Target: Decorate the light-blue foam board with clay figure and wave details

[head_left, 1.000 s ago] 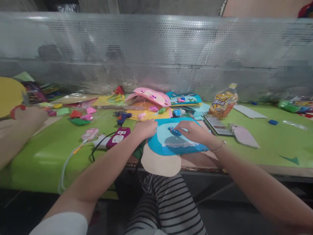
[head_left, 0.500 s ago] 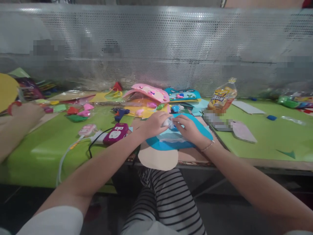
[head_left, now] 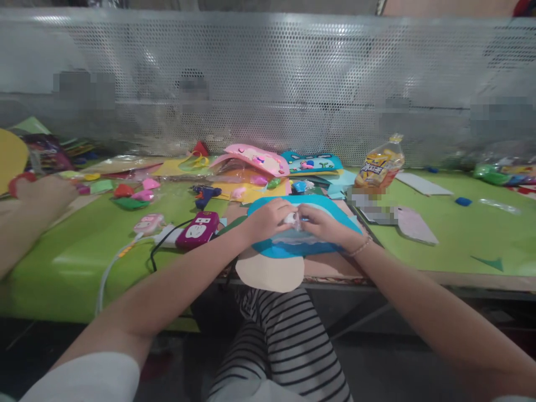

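Note:
My left hand [head_left: 268, 221] is closed on a small clear plastic packet [head_left: 293, 219] with something white in it. My right hand [head_left: 324, 225] pinches the packet's other side, fingertips almost meeting those of the left. Both hands are over a bright blue rounded cut-out [head_left: 262, 248] with a pale, white-edged area in its middle. A cream rounded piece [head_left: 270, 273] sticks out below the blue one, past the table edge. What exactly is inside the packet is too small to make out.
To the left are a purple power bank [head_left: 199, 230], a pink charger [head_left: 148, 223] and a glue gun [head_left: 205, 195]. A snack bag [head_left: 379, 164] and a pink phone [head_left: 415, 225] lie right. Another person's hand [head_left: 48, 195] holds red-handled scissors [head_left: 19, 181]. Behind stands a perforated metal panel [head_left: 268, 78].
Both hands have lowered slightly toward the blue cut-out with the packet between them. My right fingers have curled in closer to my left fingers.

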Demonstrator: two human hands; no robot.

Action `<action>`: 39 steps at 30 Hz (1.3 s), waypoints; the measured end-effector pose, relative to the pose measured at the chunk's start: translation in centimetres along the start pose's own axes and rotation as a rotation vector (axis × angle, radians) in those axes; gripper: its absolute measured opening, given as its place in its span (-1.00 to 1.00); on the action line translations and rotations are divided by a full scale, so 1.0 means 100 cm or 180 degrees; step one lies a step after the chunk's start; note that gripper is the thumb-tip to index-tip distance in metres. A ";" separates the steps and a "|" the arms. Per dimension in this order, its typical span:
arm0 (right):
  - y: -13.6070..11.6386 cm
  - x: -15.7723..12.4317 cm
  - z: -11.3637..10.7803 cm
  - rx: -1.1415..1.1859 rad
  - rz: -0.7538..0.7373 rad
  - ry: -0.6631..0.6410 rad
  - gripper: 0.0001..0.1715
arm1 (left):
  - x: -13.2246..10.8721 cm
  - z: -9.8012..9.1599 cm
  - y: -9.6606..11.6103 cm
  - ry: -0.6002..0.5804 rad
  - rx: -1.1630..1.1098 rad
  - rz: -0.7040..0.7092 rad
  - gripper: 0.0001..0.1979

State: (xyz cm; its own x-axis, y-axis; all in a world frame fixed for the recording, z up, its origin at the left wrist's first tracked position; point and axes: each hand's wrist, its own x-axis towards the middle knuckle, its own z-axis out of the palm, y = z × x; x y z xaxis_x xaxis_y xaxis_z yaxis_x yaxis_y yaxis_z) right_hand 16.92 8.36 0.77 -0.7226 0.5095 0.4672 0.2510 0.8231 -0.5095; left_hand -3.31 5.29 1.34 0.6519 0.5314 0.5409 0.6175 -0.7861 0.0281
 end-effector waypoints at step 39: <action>-0.035 -0.100 -0.022 -0.1857 0.0919 0.0326 -0.69 | -0.001 -0.012 0.013 -0.1809 -0.0176 -0.0310 -0.45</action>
State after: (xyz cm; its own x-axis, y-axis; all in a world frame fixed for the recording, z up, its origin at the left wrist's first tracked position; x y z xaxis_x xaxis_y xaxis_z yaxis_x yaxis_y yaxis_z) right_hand 24.69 0.98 -0.48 -0.5160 0.7279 0.4516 0.7545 0.6358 -0.1628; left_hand -3.05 3.81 2.31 0.7367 0.6762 -0.0022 0.6725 -0.7323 0.1072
